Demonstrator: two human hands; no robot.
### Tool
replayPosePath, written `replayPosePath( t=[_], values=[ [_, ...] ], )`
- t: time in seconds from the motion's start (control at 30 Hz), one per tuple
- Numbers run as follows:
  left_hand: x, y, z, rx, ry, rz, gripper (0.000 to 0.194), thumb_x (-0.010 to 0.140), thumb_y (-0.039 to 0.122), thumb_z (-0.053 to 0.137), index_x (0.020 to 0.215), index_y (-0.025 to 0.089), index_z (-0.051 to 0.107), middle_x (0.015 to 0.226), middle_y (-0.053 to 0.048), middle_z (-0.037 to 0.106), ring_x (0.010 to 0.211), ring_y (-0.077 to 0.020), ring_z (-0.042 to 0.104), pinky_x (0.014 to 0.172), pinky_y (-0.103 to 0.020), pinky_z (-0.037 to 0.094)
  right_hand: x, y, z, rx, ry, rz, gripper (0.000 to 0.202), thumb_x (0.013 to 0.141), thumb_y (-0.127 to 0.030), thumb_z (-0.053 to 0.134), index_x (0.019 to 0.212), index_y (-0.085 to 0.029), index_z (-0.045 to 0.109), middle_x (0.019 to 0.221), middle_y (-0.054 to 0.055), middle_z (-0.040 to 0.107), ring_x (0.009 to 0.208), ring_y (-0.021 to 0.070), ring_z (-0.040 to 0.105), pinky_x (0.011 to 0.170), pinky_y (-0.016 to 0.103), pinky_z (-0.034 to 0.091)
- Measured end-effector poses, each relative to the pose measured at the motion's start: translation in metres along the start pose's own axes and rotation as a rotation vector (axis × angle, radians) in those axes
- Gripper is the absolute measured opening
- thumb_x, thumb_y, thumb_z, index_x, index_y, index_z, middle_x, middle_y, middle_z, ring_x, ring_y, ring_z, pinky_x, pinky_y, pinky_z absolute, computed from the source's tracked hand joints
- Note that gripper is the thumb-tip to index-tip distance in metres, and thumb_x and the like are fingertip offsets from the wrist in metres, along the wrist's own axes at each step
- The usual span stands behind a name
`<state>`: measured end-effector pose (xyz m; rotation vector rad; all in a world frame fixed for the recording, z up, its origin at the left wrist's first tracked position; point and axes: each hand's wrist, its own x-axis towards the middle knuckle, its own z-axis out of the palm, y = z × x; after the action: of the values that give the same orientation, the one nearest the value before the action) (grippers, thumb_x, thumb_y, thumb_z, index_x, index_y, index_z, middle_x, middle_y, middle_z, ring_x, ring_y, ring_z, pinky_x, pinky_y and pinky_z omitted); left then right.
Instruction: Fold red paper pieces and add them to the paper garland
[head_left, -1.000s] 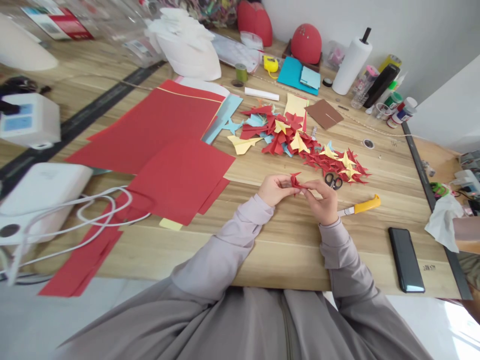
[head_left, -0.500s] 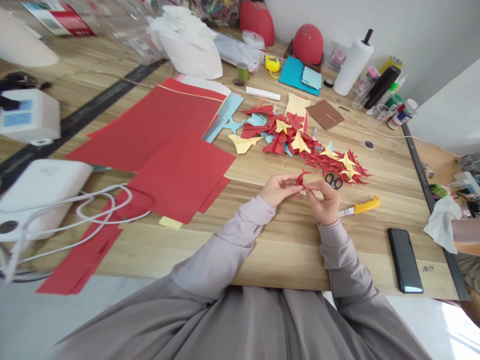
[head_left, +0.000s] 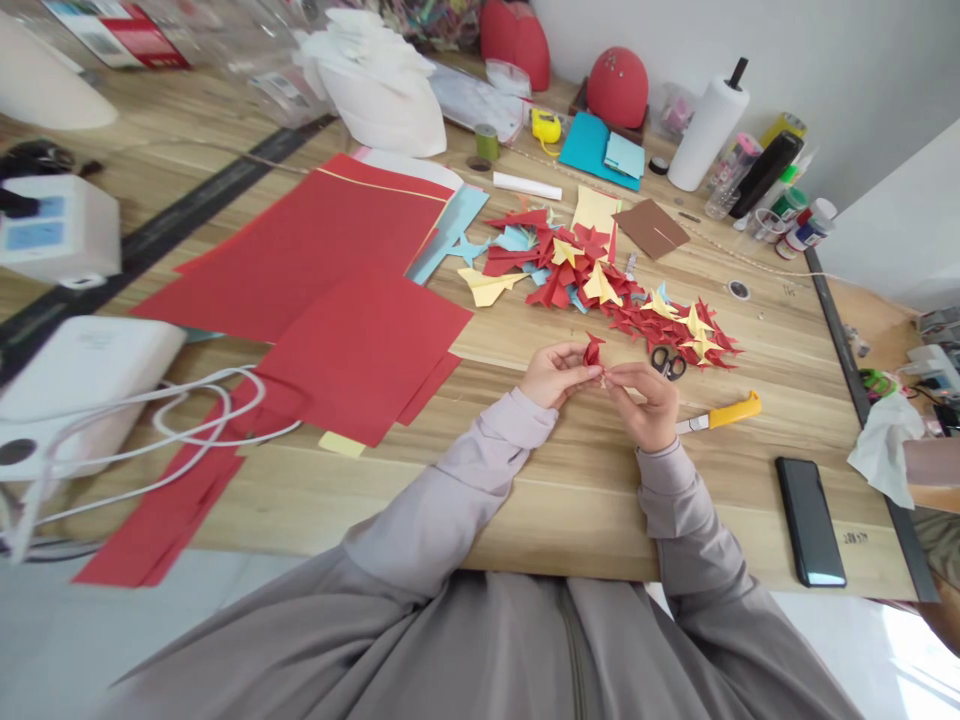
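My left hand (head_left: pixel 556 376) pinches a small folded red paper piece (head_left: pixel 592 350), a pointed tip standing up above the fingers. Against its lower right side, my right hand (head_left: pixel 643 402) has thumb and forefinger pressed together; the edge between them is mostly hidden. Just beyond the right hand lie black-handled scissors (head_left: pixel 667 363). A utility knife with a yellow handle (head_left: pixel 735 410) rests to its right. Farther back spreads a heap of folded paper stars and planes (head_left: pixel 577 265), mostly red, with some yellow and blue.
Large red paper sheets (head_left: pixel 315 250) cover the left side, near red strips (head_left: pixel 172 510) and a white cable (head_left: pixel 217 430). A black phone (head_left: pixel 810 520) lies at the right front. Bottles (head_left: pixel 799 225) and a paper roll (head_left: pixel 705 130) stand behind. Another person's arm (head_left: pixel 934 460) shows far right.
The folded red paper has turned and shifted slightly left in my left hand, its tip now more upright. My right fingertips have moved a little to the left and down.
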<state>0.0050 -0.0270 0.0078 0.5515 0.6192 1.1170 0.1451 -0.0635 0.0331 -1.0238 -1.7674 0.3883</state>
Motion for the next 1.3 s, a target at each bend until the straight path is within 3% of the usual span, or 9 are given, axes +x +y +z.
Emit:
replayPosePath(
  t=[0.23,0.63,1.03,1.17,1.3],
  values=[
    [0.0,-0.002,0.002,-0.052,0.05,0.021,0.039,0.04,0.013,0.082,0.075,0.012,0.065,0.062,-0.001,0.068,0.057,-0.0118,0.063,0.058,-0.025,0.053,-0.002,0.003,0.0,-0.004,-0.015,-0.015,0.016,0.073,-0.011,0.06,0.081,-0.023,0.068,0.082,0.004,0.068,0.077,0.0165,0.064,0.07,0.032,0.054],
    [0.001,0.001,-0.002,-0.134,0.072,-0.072,0.037,0.04,0.005,0.079,0.073,0.012,0.063,0.064,-0.001,0.069,0.059,-0.013,0.065,0.057,-0.023,0.054,-0.004,0.007,0.003,-0.126,-0.014,-0.056,0.013,0.075,-0.013,0.058,0.079,-0.021,0.067,0.082,0.006,0.068,0.077,0.0166,0.064,0.071,0.033,0.052],
    [0.002,0.002,-0.006,-0.08,-0.061,-0.124,0.038,0.042,0.006,0.079,0.077,0.013,0.066,0.065,-0.001,0.068,0.058,-0.0119,0.064,0.061,-0.023,0.052,-0.006,-0.001,0.002,0.067,0.074,0.154,0.004,0.075,-0.019,0.06,0.076,-0.02,0.064,0.075,0.004,0.067,0.073,0.0163,0.063,0.069,0.032,0.052],
    [0.002,0.0,-0.005,-0.068,-0.071,-0.062,0.041,0.039,0.008,0.081,0.077,0.014,0.066,0.066,-0.001,0.069,0.06,-0.013,0.065,0.062,-0.025,0.053,-0.008,-0.001,0.003,0.112,0.094,0.165,0.005,0.074,-0.017,0.061,0.077,-0.019,0.065,0.075,0.003,0.067,0.072,0.0158,0.063,0.068,0.03,0.051],
    [0.006,-0.004,-0.004,0.018,-0.032,0.093,0.037,0.037,0.014,0.082,0.071,0.013,0.067,0.063,-0.002,0.069,0.059,-0.0137,0.064,0.063,-0.028,0.054,-0.006,-0.004,0.003,0.078,0.106,0.132,0.006,0.074,-0.017,0.061,0.077,-0.019,0.065,0.074,0.003,0.067,0.072,0.0161,0.063,0.067,0.03,0.052]
  ],
)
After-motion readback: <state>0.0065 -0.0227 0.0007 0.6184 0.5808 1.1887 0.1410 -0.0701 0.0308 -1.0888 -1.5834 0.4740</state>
